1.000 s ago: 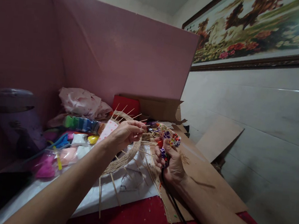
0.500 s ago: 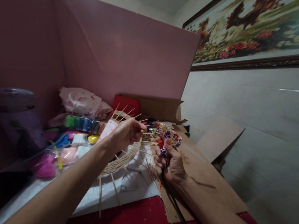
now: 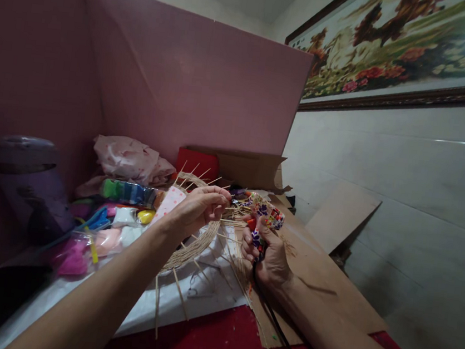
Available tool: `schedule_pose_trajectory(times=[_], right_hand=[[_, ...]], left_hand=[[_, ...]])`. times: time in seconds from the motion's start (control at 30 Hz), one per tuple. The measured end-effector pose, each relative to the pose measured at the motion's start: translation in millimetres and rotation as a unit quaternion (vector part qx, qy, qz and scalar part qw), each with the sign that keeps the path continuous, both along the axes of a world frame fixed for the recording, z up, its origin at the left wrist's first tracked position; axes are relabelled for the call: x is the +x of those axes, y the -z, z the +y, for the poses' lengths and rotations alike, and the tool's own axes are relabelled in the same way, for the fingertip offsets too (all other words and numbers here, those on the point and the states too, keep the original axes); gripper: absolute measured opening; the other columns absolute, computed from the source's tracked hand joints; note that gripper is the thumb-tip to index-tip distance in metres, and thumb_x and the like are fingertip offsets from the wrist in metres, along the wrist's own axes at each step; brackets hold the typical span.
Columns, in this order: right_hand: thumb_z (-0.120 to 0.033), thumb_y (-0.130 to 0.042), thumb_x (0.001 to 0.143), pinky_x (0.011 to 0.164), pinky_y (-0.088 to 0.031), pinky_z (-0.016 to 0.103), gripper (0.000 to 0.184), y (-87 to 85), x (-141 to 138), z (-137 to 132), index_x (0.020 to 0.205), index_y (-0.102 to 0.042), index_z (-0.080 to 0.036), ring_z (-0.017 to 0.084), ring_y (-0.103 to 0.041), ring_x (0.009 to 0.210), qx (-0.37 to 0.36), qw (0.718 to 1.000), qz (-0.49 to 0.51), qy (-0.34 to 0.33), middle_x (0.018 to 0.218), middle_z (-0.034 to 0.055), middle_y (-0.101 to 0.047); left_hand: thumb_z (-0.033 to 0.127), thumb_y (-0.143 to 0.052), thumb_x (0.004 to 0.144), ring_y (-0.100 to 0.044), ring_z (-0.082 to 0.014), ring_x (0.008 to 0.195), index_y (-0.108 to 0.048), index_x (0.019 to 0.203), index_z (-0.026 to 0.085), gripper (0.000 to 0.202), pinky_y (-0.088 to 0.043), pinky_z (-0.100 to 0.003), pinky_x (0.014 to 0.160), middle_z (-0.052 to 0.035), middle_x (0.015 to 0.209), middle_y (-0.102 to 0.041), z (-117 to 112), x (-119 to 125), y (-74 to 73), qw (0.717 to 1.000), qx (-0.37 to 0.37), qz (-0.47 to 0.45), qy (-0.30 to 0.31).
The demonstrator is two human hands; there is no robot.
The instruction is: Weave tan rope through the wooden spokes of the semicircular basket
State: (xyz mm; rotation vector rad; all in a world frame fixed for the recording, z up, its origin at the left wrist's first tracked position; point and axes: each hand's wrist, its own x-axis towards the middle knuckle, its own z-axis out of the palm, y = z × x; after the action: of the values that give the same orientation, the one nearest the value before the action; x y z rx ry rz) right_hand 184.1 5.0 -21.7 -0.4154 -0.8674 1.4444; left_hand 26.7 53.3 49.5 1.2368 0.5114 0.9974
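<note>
My right hand (image 3: 272, 256) is wrapped round the grip of a flower-patterned glue gun (image 3: 269, 212), whose nozzle points left toward my other hand. From the bottom of its handle a black cord (image 3: 273, 316) runs down. My left hand (image 3: 204, 207) is closed in a pinch just left of the nozzle; whatever lies between its fingertips is too small to make out. Beneath that hand sits a round woven piece of twisted cord (image 3: 194, 250) with thin sticks (image 3: 179, 292) poking out all round. My left hand and forearm cover part of it.
Bags of coloured clay (image 3: 76, 257) and a purple canister (image 3: 29, 190) stand at left. A pink dotted cloth bundle (image 3: 131, 160) lies behind. Flat cardboard (image 3: 321, 280) with loose strands spreads at right, over a red surface (image 3: 196, 344). A pink panel (image 3: 193, 80) rises at the back.
My left hand has turned slightly, its fingertips shifting a little right and closer to the nozzle. The glue gun stays in my right hand, almost unmoved.
</note>
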Motion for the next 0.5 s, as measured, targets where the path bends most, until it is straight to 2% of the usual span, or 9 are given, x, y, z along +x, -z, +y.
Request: schedule_pose_trajectory(times=[0.1, 0.3, 0.4, 0.5], right_hand=[[-0.041, -0.057, 0.076, 0.032, -0.025, 0.015, 0.024, 0.1, 0.1, 0.0, 0.080, -0.056, -0.018, 0.003, -0.026, 0.035, -0.001, 1.000, 0.000, 0.002, 0.054, -0.0052, -0.046], [-0.042, -0.058, 0.075, 0.032, -0.025, 0.016, 0.024, -0.7, 0.2, -0.7, 0.080, -0.056, -0.018, 0.003, -0.025, 0.034, -0.004, 1.000, -0.005, 0.000, 0.054, -0.0053, -0.046], [-0.041, -0.057, 0.076, 0.032, -0.025, 0.015, 0.023, -0.7, 0.1, -0.9, 0.081, -0.056, -0.018, 0.003, -0.024, 0.034, -0.003, 1.000, -0.002, 0.002, 0.053, -0.0052, -0.046], [-0.041, -0.055, 0.078, 0.032, -0.025, 0.015, 0.023, 0.4, 0.2, -0.7, 0.081, -0.056, -0.018, 0.003, -0.025, 0.035, 0.000, 1.000, 0.001, -0.002, 0.054, -0.0049, -0.046]], left_hand=[[0.009, -0.054, 0.063, -0.039, -0.0035, 0.047, -0.061, 0.071, 0.010, 0.011, -0.022, -0.017, 0.042, 0.0012, 0.058, -0.049, 1.7, -0.2, 0.7, 1.000, -0.006, 0.000, 0.003], [0.017, -0.047, 0.070, -0.038, -0.0053, 0.044, -0.058, 0.063, 0.010, 0.015, -0.025, -0.019, 0.042, -0.0013, 0.056, -0.049, 0.6, -0.1, -3.7, 0.997, -0.077, -0.005, 0.029], [0.019, -0.052, 0.071, -0.039, -0.0046, 0.045, -0.059, 0.066, 0.009, 0.013, -0.023, -0.018, 0.042, -0.0009, 0.057, -0.049, -0.8, 0.0, -2.3, 0.998, -0.052, 0.011, 0.020], [0.015, -0.062, 0.066, -0.032, -0.0023, 0.042, -0.054, 0.060, 0.010, 0.012, -0.019, -0.018, 0.040, 0.0029, 0.051, -0.042, -1.3, 1.0, 2.1, 0.999, -0.005, 0.032, 0.034]])
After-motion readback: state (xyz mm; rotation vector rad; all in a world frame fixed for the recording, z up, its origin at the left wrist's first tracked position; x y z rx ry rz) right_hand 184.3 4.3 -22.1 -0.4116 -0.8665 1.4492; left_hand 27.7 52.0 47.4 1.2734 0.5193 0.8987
